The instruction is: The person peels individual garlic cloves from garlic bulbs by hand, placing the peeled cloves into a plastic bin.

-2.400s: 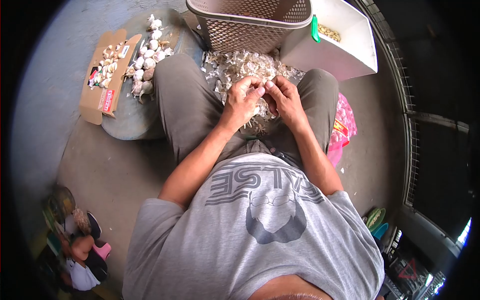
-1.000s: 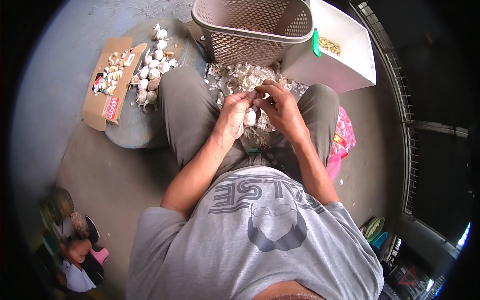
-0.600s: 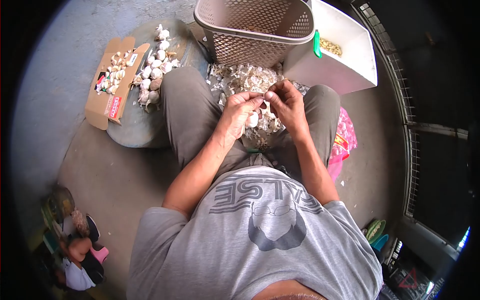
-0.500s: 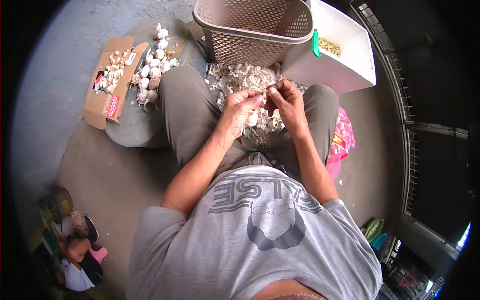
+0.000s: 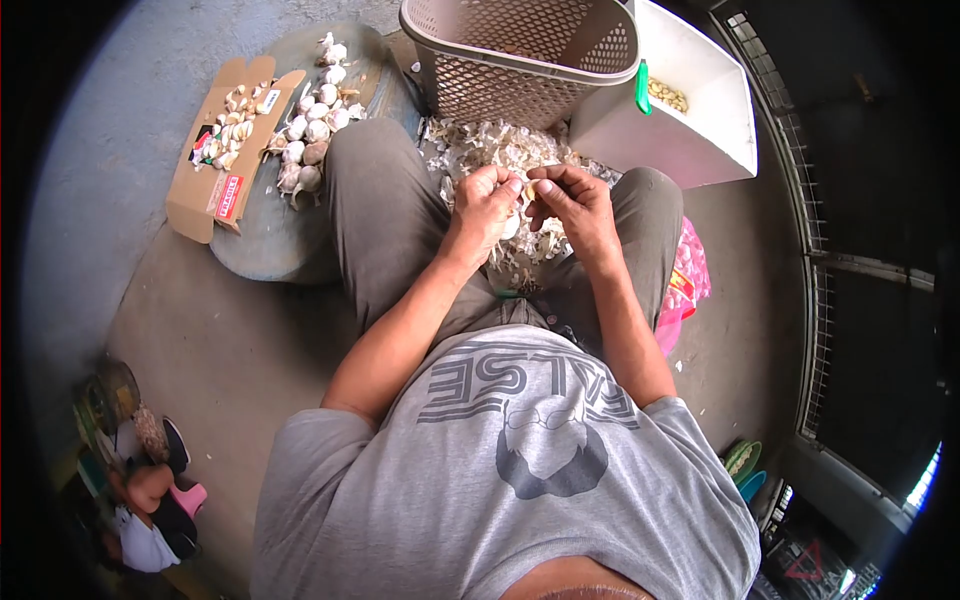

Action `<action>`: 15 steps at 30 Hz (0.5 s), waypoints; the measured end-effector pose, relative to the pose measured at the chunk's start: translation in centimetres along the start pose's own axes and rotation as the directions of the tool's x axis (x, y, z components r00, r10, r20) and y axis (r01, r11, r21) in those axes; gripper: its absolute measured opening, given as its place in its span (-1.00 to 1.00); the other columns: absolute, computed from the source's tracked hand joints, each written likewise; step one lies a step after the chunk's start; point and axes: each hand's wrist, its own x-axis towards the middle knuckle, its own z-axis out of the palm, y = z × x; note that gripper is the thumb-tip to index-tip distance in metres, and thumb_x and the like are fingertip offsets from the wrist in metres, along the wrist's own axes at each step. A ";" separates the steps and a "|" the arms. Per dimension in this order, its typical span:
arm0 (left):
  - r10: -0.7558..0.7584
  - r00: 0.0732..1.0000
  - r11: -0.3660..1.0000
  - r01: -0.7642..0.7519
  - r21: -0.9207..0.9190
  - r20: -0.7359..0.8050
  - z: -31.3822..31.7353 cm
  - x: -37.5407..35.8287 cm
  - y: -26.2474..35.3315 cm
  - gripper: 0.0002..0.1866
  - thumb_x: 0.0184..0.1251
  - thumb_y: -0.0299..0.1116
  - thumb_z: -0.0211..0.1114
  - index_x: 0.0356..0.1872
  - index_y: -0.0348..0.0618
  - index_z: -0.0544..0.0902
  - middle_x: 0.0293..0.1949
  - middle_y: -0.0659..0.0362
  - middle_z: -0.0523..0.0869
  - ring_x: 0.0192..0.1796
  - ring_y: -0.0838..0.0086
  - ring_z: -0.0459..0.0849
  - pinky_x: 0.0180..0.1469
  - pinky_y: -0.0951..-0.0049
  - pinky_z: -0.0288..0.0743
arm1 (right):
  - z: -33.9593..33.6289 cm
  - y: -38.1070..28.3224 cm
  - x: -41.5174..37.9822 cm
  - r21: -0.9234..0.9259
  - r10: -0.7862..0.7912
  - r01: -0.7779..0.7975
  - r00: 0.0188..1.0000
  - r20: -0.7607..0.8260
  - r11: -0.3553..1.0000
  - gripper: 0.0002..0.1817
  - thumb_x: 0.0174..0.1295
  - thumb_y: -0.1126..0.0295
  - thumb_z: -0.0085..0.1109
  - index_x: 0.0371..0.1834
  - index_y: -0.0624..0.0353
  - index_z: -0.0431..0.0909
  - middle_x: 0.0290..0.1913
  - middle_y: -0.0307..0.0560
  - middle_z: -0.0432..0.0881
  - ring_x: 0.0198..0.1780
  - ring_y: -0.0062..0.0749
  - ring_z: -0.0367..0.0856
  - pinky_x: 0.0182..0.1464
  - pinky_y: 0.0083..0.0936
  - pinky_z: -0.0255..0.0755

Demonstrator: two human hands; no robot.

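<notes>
My left hand point(image 5: 482, 212) is closed, with a pale piece of garlic point(image 5: 510, 227) showing below its fingers. My right hand point(image 5: 580, 208) pinches a garlic clove point(image 5: 530, 194), and the fingertips of both hands almost meet around it. Beneath them, between my knees, a heap of garlic skins point(image 5: 500, 145) covers the floor. Whole garlic bulbs point(image 5: 318, 120) lie in a pile on a round surface point(image 5: 270, 262) to the left. Loose cloves point(image 5: 232, 135) rest on an opened cardboard box point(image 5: 190, 195) beside them.
A perforated plastic basket point(image 5: 500, 85) stands ahead, beside a white container point(image 5: 665, 150) with a green clip point(image 5: 642, 88) and peeled cloves point(image 5: 667, 96). A pink bag point(image 5: 688, 280) sits by my right knee. Another person point(image 5: 150, 490) is at the lower left.
My hands have drawn slightly apart at the fingertips, and the clove between them shows more clearly. The whole view has shifted a little.
</notes>
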 end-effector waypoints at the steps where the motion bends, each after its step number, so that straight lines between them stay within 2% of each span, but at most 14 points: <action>1: 0.001 1.000 1.000 -0.001 0.008 -0.018 -0.1 0.2 -0.3 -0.88 0.50 -0.40 0.24 -0.22 -0.24 0.64 -0.43 0.29 0.63 -0.47 0.69 0.54 -0.45 0.62 0.42 | -0.1 0.0 0.0 0.030 -0.001 0.001 1.000 -0.006 1.000 -0.82 0.48 0.50 0.17 -0.01 0.42 0.61 -0.31 -0.09 0.71 -0.38 -0.52 0.71 -0.37 -0.58 0.61; 3: 0.003 0.999 1.000 -0.002 0.023 -0.053 -0.1 0.4 -0.7 -0.87 0.49 -0.39 0.23 -0.23 -0.24 0.63 -0.44 0.29 0.61 -0.48 0.69 0.54 -0.46 0.61 0.42 | -0.4 0.3 0.0 0.090 -0.004 0.006 1.000 -0.019 0.996 -0.83 0.48 0.51 0.17 -0.02 0.42 0.61 -0.29 -0.08 0.71 -0.36 -0.50 0.72 -0.36 -0.57 0.63; 6: -0.016 0.998 0.997 0.011 -0.079 -0.063 0.1 0.4 -0.4 -0.90 0.47 -0.42 0.23 -0.22 -0.24 0.63 -0.44 0.29 0.61 -0.49 0.69 0.53 -0.48 0.61 0.42 | -0.6 0.4 0.1 0.063 -0.079 0.085 0.992 -0.103 0.994 -0.84 0.47 0.52 0.18 -0.01 0.40 0.60 -0.29 -0.09 0.71 -0.33 -0.49 0.74 -0.34 -0.56 0.64; 10: -0.029 1.000 0.999 0.029 -0.037 -0.005 0.4 -0.1 0.5 -0.90 0.44 -0.47 0.27 -0.14 -0.27 0.66 -0.44 0.30 0.61 -0.50 0.72 0.52 -0.50 0.64 0.39 | -1.2 1.2 0.5 -0.025 -0.084 0.082 0.992 -0.093 0.996 -0.84 0.46 0.54 0.18 0.00 0.38 0.62 -0.22 -0.09 0.74 -0.32 -0.53 0.72 -0.34 -0.60 0.61; 13: 0.000 1.000 1.000 0.000 0.011 0.016 0.8 -0.2 0.5 -0.86 0.42 -0.48 0.30 -0.09 -0.30 0.68 -0.43 0.31 0.62 -0.50 0.74 0.51 -0.51 0.68 0.35 | -0.8 1.0 0.5 0.084 -0.076 0.083 0.994 -0.083 0.993 -0.84 0.45 0.53 0.19 0.00 0.38 0.62 -0.21 -0.10 0.75 -0.34 -0.58 0.69 -0.36 -0.62 0.59; 15: 0.021 0.998 0.999 -0.022 0.028 0.061 0.7 -0.3 0.3 -0.84 0.42 -0.48 0.32 -0.07 -0.31 0.69 -0.43 0.31 0.63 -0.50 0.76 0.50 -0.52 0.70 0.33 | -0.8 1.2 0.6 0.024 -0.072 0.074 0.995 -0.068 0.997 -0.83 0.45 0.51 0.21 0.01 0.36 0.63 -0.23 -0.13 0.74 -0.35 -0.60 0.67 -0.37 -0.64 0.57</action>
